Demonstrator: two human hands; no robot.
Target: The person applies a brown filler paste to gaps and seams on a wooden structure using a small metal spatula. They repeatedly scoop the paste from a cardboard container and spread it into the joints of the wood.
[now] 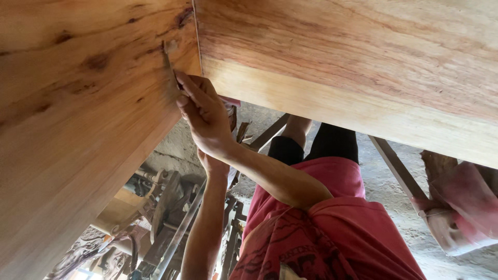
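Two light wooden boards meet at a seam (196,36) that fills the top of the view. My right hand (205,116) reaches up to the left board (78,114) just beside the seam. Its fingers pinch a thin flat blade (169,61) that lies against the wood, tip upward by a small chipped patch. My left hand (212,163) is raised right behind the right wrist and is mostly hidden, so what it holds does not show. My red shirt (332,228) and dark shorts (332,142) lie below the right board (363,67).
Carved dark wood pieces, metal rods and tools (166,223) are piled at the lower left on a rough concrete floor (384,186). A slanted wooden stick (397,168) and a pink and white object (456,218) sit at the right under the board.
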